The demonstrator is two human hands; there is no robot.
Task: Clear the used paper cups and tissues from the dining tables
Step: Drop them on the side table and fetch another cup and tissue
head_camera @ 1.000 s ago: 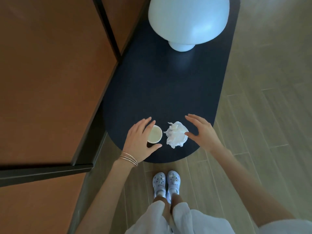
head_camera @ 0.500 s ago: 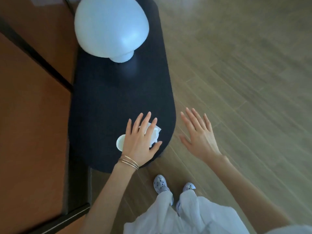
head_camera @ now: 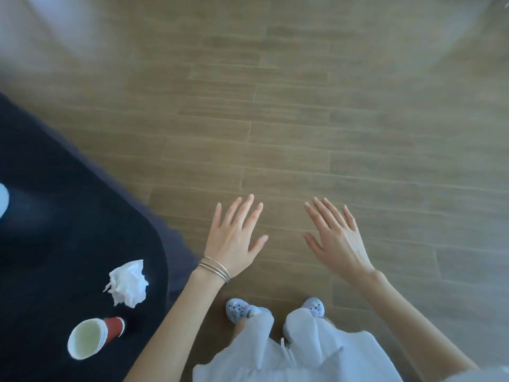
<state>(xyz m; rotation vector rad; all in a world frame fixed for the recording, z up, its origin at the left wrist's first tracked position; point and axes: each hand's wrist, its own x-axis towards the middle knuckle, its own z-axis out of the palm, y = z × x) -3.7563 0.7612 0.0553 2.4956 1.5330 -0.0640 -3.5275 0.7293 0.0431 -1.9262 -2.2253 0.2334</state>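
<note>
— Where are the cup and the tissue?
— On the dark table (head_camera: 55,216) at my left. The paper cup (head_camera: 93,337) is red outside, pale inside, with a white rim. The tissue (head_camera: 127,282) is a crumpled white wad just beside it, not touching.
— And your hands?
— My left hand (head_camera: 234,238), bangles (head_camera: 214,268) at the wrist, and my right hand (head_camera: 336,241) hover over the wooden floor (head_camera: 275,119), fingers straight and spread, holding nothing.

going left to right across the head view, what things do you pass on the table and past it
paper cup lying on its side → crumpled tissue → left hand → right hand
</note>
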